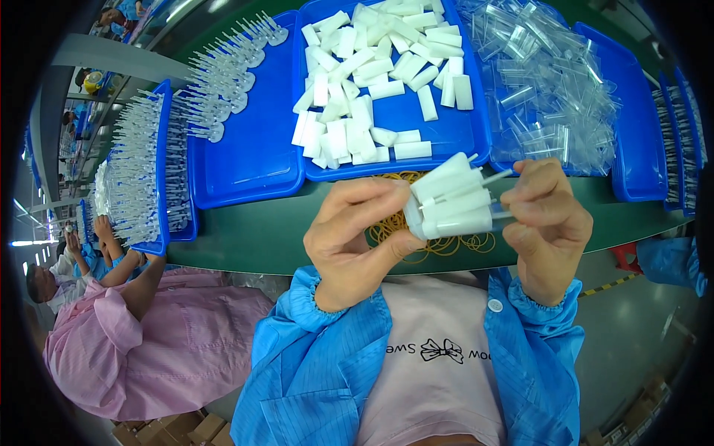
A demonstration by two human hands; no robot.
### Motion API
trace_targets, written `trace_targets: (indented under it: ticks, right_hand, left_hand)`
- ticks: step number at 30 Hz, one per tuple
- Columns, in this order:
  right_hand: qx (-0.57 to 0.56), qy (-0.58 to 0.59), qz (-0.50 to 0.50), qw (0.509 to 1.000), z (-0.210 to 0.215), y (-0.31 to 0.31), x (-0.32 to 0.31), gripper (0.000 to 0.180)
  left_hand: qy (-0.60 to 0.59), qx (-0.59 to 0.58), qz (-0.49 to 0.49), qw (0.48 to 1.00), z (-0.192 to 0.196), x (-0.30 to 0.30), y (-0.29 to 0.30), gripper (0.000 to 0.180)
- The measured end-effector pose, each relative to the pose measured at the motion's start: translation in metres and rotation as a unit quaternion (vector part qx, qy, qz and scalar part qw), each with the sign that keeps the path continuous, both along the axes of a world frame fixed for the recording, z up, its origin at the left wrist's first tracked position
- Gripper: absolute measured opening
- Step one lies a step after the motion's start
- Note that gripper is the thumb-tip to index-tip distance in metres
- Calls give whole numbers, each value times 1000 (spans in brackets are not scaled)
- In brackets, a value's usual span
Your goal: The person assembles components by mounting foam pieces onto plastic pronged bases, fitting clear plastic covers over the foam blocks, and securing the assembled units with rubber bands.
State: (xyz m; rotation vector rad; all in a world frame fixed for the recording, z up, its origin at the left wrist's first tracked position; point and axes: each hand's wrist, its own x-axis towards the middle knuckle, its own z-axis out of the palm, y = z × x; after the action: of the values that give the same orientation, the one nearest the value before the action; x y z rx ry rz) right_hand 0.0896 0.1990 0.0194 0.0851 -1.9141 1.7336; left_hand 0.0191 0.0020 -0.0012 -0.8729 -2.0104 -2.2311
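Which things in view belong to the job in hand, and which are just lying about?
Probably the job:
pronged piece with white blocks on it, in the left hand, right hand at its tips
matching loose blocks
similar pronged pieces at upper left
perhaps rubber bands and clear plastic pieces

Probably just lying about:
cardboard boxes on the floor
red object at right

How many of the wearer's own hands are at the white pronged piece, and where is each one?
2: the left hand holds the white pronged piece by its base; the right hand is at its opposite, pronged end. Neither hand is hidden.
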Motion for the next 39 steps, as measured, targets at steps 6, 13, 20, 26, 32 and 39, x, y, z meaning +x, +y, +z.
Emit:
trace_targets:
  ticks: [6,13,20,26,32,39]
  right_hand:
    - [0,12,3,1000,1,-9,0,21]
    - [0,9,-9,1000,2,-9,-1,17]
    - [-68,51,18,996,1,-7,-10,63]
    - [49,-54,18,997,12,-8,-18,68]
    - [10,-27,47,999,5,-15,-19,64]
    - [-51,-62,11,997,7,-23,-17,63]
  left_hand:
    - [62,-29,6,998,3,2,-4,43]
    - [104,-43,-10,994,7,0,-6,40]
    - [97,50,4,994,-4,-4,4,47]
    - [209,5,29,978,-5,-7,6,49]
    - [282,-65,39,956,-5,-10,5,47]
    - [139,-71,19,988,8,0,13,41]
